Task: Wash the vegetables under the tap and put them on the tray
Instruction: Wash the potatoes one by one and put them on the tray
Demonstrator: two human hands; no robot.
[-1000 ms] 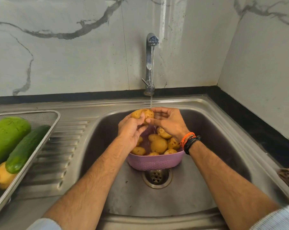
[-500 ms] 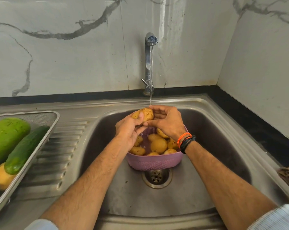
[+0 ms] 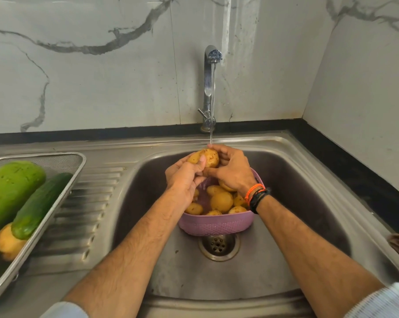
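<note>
1. two hands share one potato (image 3: 204, 158): the left hand (image 3: 186, 177) cups it from below and the near side, thumb laid across its face, while the right hand (image 3: 233, 172) curls its fingers round the far and right side. both are wrapped on it, not spread.
2. the potato sits right under the thin stream from the tap (image 3: 211, 88), held above the far rim of the pink basket (image 3: 214, 224). it looks firm and dense, so a hard squeeze should not hurt it.
3. wet skin with dark specks of soil will likely be slick; i judge a whole-palm wrap round its thick middle safer than a fingertip pinch at the ends.
4. it looks light enough for one hand to carry, though its rounded shape could roll out of a loose grasp.
5. below the hands, the basket holds several more potatoes (image 3: 221, 201) and stands in the steel sink (image 3: 308, 203) just behind the drain (image 3: 218, 245).
6. well to the left, on the ribbed drainboard, the mesh tray (image 3: 78, 165) already carries a large pale green gourd (image 3: 10, 189), a dark cucumber (image 3: 40, 205) leaning over it, and a yellow vegetable (image 3: 7, 243) under the cucumber's near end.
7. the potato would need a low set-down in the tray, since it may roll against the others.
</note>
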